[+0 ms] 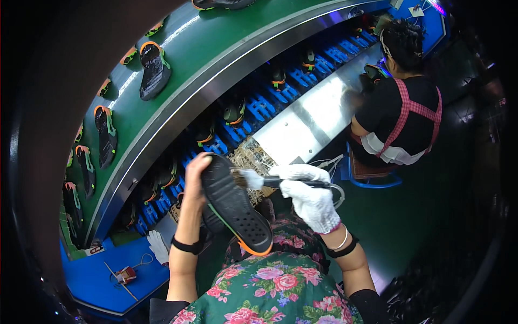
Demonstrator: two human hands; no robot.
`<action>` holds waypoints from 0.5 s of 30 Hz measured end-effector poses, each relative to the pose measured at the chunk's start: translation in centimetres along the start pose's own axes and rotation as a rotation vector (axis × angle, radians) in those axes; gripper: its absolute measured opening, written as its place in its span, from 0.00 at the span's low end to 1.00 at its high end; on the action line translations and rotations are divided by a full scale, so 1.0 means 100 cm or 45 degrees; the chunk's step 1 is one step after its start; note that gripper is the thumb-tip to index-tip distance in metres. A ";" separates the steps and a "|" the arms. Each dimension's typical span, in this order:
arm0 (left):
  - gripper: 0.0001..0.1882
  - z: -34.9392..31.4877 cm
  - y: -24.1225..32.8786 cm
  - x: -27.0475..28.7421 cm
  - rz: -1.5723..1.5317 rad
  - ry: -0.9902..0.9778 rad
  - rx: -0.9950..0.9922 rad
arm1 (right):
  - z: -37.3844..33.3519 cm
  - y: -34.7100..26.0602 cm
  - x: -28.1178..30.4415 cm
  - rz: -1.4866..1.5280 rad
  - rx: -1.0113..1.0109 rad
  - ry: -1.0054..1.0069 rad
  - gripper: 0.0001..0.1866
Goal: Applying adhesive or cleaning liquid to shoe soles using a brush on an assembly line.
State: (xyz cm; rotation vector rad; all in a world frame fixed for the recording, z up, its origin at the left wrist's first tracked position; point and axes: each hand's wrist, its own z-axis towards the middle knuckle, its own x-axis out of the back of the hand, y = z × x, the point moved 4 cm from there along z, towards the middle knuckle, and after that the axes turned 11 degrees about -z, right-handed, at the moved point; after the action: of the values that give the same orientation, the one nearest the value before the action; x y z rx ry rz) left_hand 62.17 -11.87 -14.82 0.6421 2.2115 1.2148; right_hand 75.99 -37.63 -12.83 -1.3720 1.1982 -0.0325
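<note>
A black shoe sole (pixel 233 201) with an orange and green rim is tilted in front of me, its holed end toward my apron. Gripping its far left edge is my bare left hand (pixel 195 174), thumb over the rim. My right hand (pixel 310 195), in a white knitted glove, is closed around the dark handle of a brush (pixel 252 179). The brush's bristles meet the sole's inner face near its right edge. My apron (pixel 275 286) is green with pink flowers.
A green conveyor belt (pixel 178 81) carries several soles. Beyond my hands runs a rack of blue holders (pixel 261 108) with soles, beside a metal worktop (pixel 318 116). A co-worker (pixel 404 97) sits at right. A white glove (pixel 158 247) lies on the blue table (pixel 91 281) at left.
</note>
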 end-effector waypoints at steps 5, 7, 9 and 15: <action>0.43 -0.021 -0.097 0.003 -0.641 -0.059 0.475 | 0.001 -0.001 -0.021 -0.265 -0.036 -0.031 0.15; 0.60 -0.055 -0.103 -0.034 -0.872 -0.498 0.721 | 0.000 -0.004 -0.022 -0.349 -0.049 -0.019 0.14; 0.69 -0.083 -0.118 -0.044 -1.001 -0.880 0.869 | -0.001 -0.001 -0.020 -0.370 -0.065 0.044 0.14; 0.66 -0.076 -0.102 -0.059 -1.173 -0.673 0.771 | 0.003 -0.015 -0.023 -0.603 0.119 0.073 0.09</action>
State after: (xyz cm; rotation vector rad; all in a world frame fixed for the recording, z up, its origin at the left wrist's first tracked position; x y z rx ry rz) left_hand 60.12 -25.13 -18.91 0.0656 1.9789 -0.0907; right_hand 76.02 -36.44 -10.37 -1.5515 0.8835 -0.4591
